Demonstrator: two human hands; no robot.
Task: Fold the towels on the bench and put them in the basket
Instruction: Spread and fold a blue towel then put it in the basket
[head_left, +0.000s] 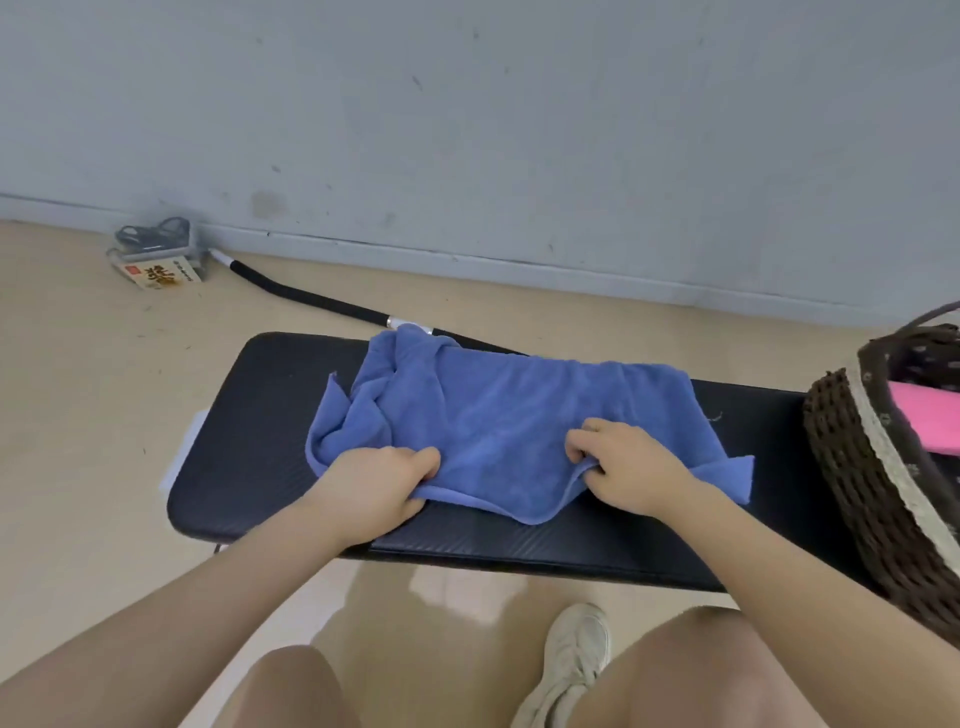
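Here both hands are closed on the near hem of the blue towel (498, 415): the left hand (371, 486) pinches the edge with its thumb on top and its fingers tucked under the cloth, and the right hand (631, 467) has its fingers curled into a bunched fold of the same edge, a little way in from the towel's right corner, which juts out free beyond the wrist. Between the two hands the hem sags in a shallow loop onto the bench (244, 431). The rest of the towel lies spread across the middle of the black pad, fairly flat on its right half but rucked and twisted along its left and far-left side, where a corner stands up in loose folds. It shows no clean crease, so I judge the fold proper has not begun and this towel is only being laid out and gripped for a first fold. At the right end of the bench stands the dark wicker basket (857, 467), and inside it a pink cloth (930, 421) shows, apparently a towel already folded and put away, though only part of it is visible. No other towel can be seen on the bench. So what seems left is to smooth this one, fold it, and carry it across to the basket.
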